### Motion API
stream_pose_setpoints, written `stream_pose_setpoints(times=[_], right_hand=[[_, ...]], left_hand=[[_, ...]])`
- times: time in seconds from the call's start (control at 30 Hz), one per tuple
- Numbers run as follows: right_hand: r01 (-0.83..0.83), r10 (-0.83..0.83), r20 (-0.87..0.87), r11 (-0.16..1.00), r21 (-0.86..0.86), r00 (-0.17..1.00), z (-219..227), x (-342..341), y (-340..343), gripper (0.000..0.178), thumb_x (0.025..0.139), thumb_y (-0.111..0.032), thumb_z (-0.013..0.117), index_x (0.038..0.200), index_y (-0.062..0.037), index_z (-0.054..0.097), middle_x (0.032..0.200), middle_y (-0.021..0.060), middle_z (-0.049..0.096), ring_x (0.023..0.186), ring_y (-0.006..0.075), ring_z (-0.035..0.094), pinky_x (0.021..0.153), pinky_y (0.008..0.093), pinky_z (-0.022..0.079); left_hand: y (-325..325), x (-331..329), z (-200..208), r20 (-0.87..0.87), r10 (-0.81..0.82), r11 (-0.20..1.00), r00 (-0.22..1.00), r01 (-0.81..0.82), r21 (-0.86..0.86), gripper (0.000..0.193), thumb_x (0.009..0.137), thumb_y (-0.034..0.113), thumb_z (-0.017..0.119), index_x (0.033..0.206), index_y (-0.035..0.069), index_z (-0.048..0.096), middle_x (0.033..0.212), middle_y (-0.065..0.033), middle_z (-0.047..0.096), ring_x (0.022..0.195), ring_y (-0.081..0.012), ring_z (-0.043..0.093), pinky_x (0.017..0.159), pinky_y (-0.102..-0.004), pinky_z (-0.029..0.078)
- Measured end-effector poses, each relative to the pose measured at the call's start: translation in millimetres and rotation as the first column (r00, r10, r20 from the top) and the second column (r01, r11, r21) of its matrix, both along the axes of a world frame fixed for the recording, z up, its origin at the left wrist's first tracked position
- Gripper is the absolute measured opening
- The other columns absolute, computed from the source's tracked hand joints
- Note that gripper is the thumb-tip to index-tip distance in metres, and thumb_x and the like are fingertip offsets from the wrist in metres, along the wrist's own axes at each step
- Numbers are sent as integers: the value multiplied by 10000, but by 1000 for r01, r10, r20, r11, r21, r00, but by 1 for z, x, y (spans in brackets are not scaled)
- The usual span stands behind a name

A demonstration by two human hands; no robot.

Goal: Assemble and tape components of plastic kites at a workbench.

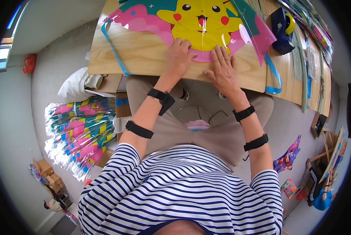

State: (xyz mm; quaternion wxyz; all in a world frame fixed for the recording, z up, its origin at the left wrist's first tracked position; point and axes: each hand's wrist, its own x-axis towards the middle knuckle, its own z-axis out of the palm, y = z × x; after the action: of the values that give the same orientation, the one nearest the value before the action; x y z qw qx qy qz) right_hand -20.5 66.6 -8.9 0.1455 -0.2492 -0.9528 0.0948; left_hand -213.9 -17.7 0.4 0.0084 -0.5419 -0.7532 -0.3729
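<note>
A shiny kite sheet (pixel 203 35) in pink, teal and yellow, printed with a cartoon figure, lies spread on the wooden table (pixel 136 62). Its pink lower edge faces me. My left hand (pixel 179 58) is at that edge, fingers curled and thumb against the sheet, closed on the rim. Beside it to the right, my right hand (pixel 224 68) lies palm down, fingers stretched out over the edge. Blue ribbon tails hang at both sides, a left tail (pixel 114 49) and a right tail (pixel 274 74).
To the right stand a dark blue tape dispenser (pixel 282 31) with yellow tape and bundles of thin rods (pixel 299 66). Many folded kites in clear wrap (pixel 79 133) are stacked at the left by a white cloth sack (pixel 79 84). Other people (pixel 322 197) sit farther off.
</note>
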Motion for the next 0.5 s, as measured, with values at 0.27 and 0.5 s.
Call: stream_pose_setpoints(times=[0.27, 0.5], right_hand=[[-14, 20, -75, 997, 71, 997, 23, -4, -18, 717, 843, -406, 731, 1387, 25, 547, 1501, 158, 466, 1418, 330, 400, 1201, 563, 251], [-36, 38, -109, 999, 18, 993, 12, -12, -44, 701, 792, -346, 779, 1349, 23, 567, 1385, 133, 510, 1343, 317, 454, 1192, 560, 275]], left_hand=[[9, -25, 12, 155, -160, 977, 975, 179, -117, 186, 740, 72, 731, 906, 37, 653, 908, -144, 677, 887, -361, 639, 752, -460, 505], [43, -21, 25, 89, -441, 826, 893, 443, -349, 150, 758, 74, 693, 894, 21, 663, 844, -150, 691, 800, -328, 665, 682, -410, 509]])
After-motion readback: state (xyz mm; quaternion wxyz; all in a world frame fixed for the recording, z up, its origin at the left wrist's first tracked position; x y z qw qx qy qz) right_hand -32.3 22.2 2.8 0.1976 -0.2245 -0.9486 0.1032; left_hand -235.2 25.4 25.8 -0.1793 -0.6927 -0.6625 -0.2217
